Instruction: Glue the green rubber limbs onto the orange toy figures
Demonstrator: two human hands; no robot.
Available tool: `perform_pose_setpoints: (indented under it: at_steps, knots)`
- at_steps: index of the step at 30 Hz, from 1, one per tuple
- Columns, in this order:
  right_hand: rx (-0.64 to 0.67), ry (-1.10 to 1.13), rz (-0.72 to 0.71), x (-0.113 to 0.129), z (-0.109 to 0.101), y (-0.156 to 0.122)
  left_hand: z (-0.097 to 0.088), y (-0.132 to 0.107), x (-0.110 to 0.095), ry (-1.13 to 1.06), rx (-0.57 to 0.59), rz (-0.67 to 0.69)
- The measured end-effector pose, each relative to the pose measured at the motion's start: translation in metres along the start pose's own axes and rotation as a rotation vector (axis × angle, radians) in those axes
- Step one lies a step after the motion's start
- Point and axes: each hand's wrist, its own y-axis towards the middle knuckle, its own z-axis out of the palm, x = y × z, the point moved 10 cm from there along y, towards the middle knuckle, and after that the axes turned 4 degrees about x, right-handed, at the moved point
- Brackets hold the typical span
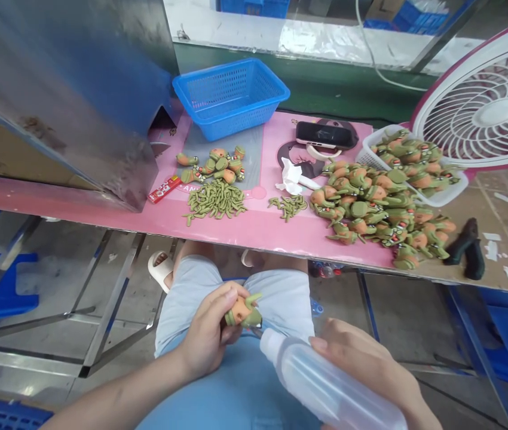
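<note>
My left hand is closed round a small orange and green toy figure, held over my lap below the table edge. My right hand grips a translucent plastic squeeze bottle, whose white nozzle points at the figure and nearly touches it. On the pink table above lie a big heap of similar figures, a smaller group of figures, and two piles of green worm-like parts, the pile on the left larger than the pile on the right.
A blue mesh basket stands at the back. A white basket holds more figures, beside a white fan. A phone sits on a stand; crumpled tissue lies nearby. A steel machine housing looms left. A black tool lies right.
</note>
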Motion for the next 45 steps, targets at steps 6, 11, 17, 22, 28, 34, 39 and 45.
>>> perform_pose_setpoints:
  at_steps: [6,11,17,22,28,34,39,45]
  knots:
    - [-0.010,0.036,-0.091,0.006,0.001,-0.004,0.002,-0.001,0.000,-0.007,0.003,-0.006]
    - [-0.061,0.037,-0.098,0.007,0.000,-0.003,0.002,-0.001,-0.001,-0.013,0.006,-0.005]
    - [-0.114,0.037,-0.162,0.014,-0.003,0.001,0.001,-0.001,-0.002,-0.029,0.011,0.007]
    - [-0.080,0.048,-0.168,0.015,-0.002,0.001,0.000,0.000,-0.001,-0.044,0.005,0.005]
    - [-0.097,-0.021,-0.154,0.015,-0.002,0.000,0.000,0.000,-0.001,-0.049,0.002,0.007]
    - [-0.137,-0.049,-0.186,0.019,-0.003,0.000,0.000,0.001,-0.002,-0.043,-0.001,0.006]
    - [-0.168,-0.087,-0.207,0.021,-0.005,0.005,-0.002,0.002,0.001,-0.058,-0.010,0.003]
    - [-0.209,-0.086,-0.212,0.023,-0.009,0.003,0.000,0.001,0.003,-0.049,0.009,-0.004]
